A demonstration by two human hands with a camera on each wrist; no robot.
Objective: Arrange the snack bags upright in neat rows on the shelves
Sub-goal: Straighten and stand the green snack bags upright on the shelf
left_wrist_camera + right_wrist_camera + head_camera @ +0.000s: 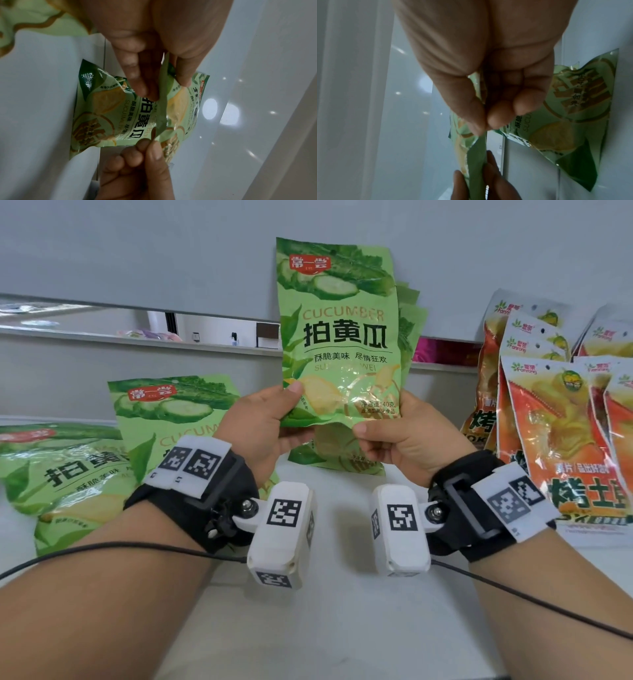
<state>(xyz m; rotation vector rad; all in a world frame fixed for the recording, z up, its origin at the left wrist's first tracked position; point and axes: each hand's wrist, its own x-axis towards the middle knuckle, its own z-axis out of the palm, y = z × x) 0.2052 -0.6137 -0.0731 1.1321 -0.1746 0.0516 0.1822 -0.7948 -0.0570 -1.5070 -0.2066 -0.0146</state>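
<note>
Both hands pinching bottom corners of cucumber chip bag [337, 337], holding it upright: left grip [263, 419], right grip [404, 433]. More cucumber bags [409, 313] standing behind.

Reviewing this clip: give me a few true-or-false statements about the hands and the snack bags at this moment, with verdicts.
1. Both hands hold one green cucumber bag upright. True: left hand and right hand pinch its lower corners.
2. The orange bags stand to the person's left. False: they stand to the right.
3. More green bags stand behind the held one. True.
4. The green bags at left stand upright in a neat row. False: they lie slumped and overlapping.
</note>
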